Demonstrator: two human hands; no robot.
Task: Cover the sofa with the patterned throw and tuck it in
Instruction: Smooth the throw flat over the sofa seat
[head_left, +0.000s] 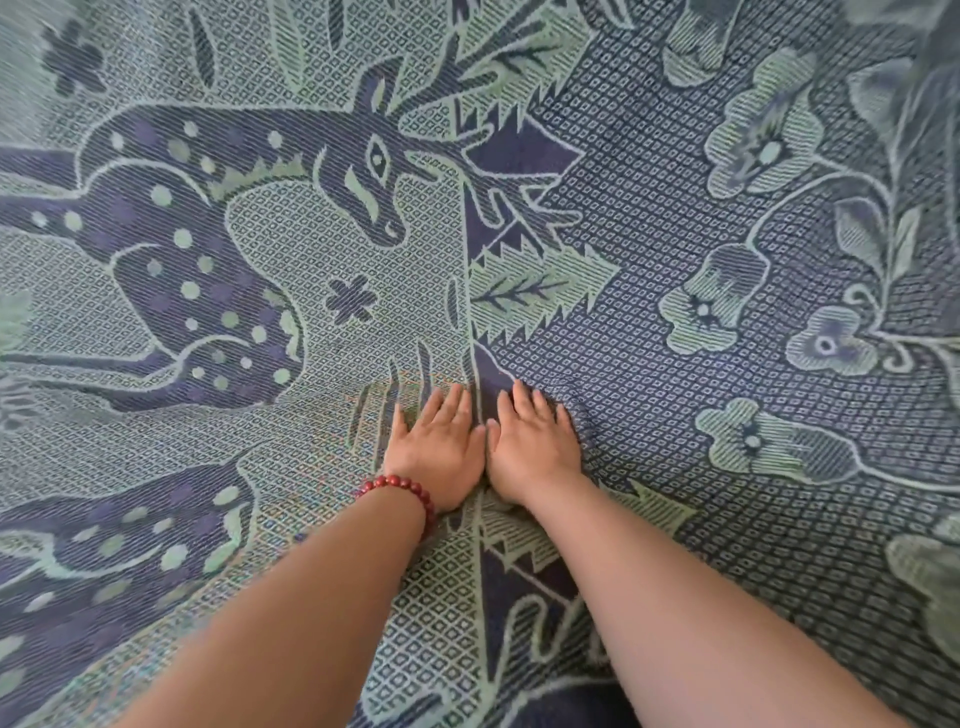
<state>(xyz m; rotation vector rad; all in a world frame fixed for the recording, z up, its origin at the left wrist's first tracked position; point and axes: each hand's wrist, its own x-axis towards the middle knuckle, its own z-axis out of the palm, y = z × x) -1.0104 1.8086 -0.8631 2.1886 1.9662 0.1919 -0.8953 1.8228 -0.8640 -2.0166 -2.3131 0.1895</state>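
The patterned throw fills the whole view, woven in navy and pale green with spotted deer on the left and flowers on the right. It hides the sofa under it completely. My left hand, with a red bead bracelet at the wrist, lies flat on the cloth with straight fingers. My right hand lies flat right beside it, thumbs nearly touching. Both press down along a crease that runs up the middle of the throw, and the fabric dips and puckers around the fingertips.
A vertical fold line runs from the hands up through the leaf motif. The cloth rises toward the top of the view. Nothing but the throw and my two forearms shows.
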